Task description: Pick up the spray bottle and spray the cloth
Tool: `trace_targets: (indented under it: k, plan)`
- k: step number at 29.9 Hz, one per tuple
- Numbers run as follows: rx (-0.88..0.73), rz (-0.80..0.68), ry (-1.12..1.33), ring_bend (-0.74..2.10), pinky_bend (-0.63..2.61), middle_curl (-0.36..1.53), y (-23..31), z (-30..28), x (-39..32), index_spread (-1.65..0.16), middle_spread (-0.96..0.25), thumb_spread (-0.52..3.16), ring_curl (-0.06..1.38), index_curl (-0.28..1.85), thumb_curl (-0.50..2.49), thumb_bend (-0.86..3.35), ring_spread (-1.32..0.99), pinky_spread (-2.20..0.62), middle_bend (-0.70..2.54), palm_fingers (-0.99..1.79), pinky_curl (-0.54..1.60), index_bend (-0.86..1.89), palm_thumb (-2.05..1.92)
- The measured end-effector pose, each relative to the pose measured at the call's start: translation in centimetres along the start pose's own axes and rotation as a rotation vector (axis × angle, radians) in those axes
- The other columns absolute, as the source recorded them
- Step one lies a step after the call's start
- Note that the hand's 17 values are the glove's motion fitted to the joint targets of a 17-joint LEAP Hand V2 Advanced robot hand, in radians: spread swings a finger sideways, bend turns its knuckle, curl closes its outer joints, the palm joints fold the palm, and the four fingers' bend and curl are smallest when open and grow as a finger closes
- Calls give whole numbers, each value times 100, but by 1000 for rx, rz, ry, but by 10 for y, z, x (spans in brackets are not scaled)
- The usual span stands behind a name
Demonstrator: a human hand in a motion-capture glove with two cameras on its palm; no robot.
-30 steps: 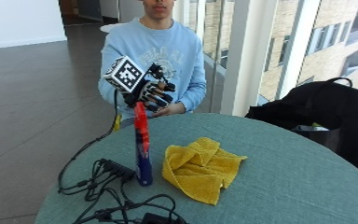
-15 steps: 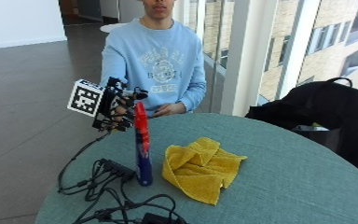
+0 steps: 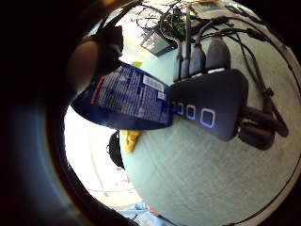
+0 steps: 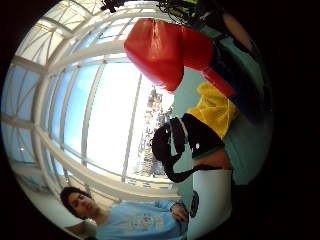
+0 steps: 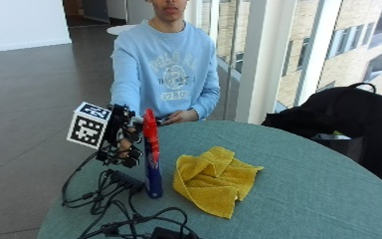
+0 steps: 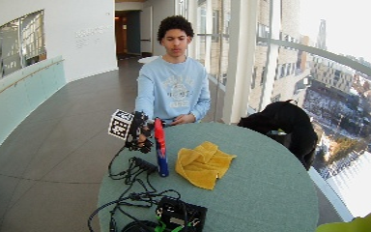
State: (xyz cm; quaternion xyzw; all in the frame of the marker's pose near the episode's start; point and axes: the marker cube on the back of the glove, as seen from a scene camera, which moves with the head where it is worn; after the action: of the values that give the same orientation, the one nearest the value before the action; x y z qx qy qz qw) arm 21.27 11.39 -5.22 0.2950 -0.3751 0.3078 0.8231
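Right hand: gloved hand [image 5: 121, 142] raised just beside the upper half of the spray bottle [image 5: 152, 154], on the side away from the cloth; fingers curled toward the bottle's neck, though whether they actually grip it cannot be told from the outside view.
Palm views: red spray head [image 4: 165, 50] looms large beside the thumb side, blue labelled body [image 3: 127, 99] close to the little-finger side (close to the palm, not surely held).
Bottle position: upright on the counter [image 5: 323, 199], base apparently touching the surface near the counter's edge, long axis vertical, red head on top, blue body below.
Key relation: bottle between the hand and the cloth; only a short sideways closing left to wrap the neck. Bare hand rests far back near the person's body, so the gloved one is much nearer.
Cloth: yellow cloth [image 5: 216, 178] crumpled flat on the counter, just beside the bottle's base, not touching it as far as can be seen.
Nozzle direction: too small to tell.
Other things: black hub [image 3: 211, 106] with cables [image 5: 111, 199] beside the bottle's foot; black bag [image 5: 340, 117] at the counter's far edge, well apart.
Step judged: grasp being taken, lift and spray not yet done.
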Motion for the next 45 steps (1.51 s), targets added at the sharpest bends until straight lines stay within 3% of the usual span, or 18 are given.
trace_targets:
  k: [16,27,31,38,45]
  plan:
    - [-11,-24,-76,39,38,41,-30,35,11,-40,-9,102,35,17,37,-1,-3,22,30,56,37,6,78]
    - [110,-80,-59,42,25,43,-19,27,5,-33,-11,95,34,24,46,4,-6,23,38,94,33,17,98]
    - [39,-86,-38,43,27,44,-16,19,-7,-31,-12,89,36,27,49,3,-7,20,35,101,34,16,101]
    - [-222,-35,41,44,26,45,2,2,-23,-29,-12,79,38,30,53,-1,-7,17,34,106,35,13,104]
    - [-346,-22,145,44,26,47,11,0,-44,-27,-11,72,39,31,57,-2,-7,15,33,109,36,13,106]
